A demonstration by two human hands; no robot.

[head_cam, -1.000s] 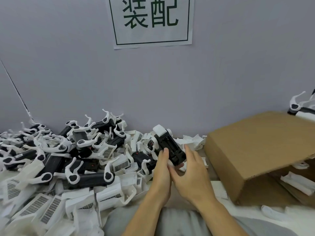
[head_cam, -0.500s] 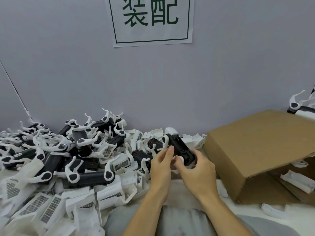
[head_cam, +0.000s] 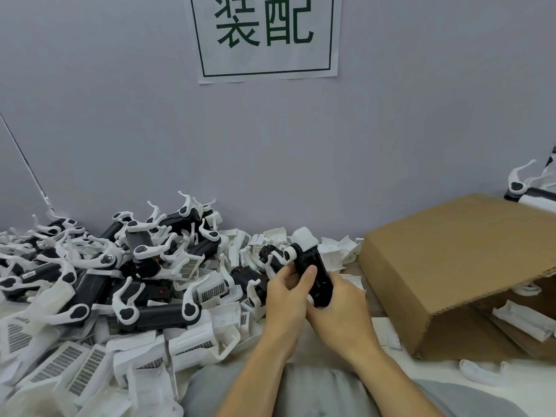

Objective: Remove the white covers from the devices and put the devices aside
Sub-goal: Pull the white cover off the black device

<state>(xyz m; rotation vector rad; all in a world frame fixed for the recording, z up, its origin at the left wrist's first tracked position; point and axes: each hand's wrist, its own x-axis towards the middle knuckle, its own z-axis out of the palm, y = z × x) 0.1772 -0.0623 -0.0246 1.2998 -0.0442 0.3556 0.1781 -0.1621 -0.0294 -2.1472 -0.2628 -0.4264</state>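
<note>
Soft, even light fills the scene, seemingly from overhead, though no lamp shows. The grey wall is uniformly lit and free of glare. Shadows are faint: a dim patch under the cardboard box flap on the right. Wide-angle distortion bends the edges, stretching things near the left and right borders. Detail is slightly soft throughout, with smeared compression texture in the near corners.

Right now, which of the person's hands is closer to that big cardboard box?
The right hand. It grips the black device just beside the cardboard box, on the box's side of the device. The left hand holds the device from the far side, toward the pile.
</note>
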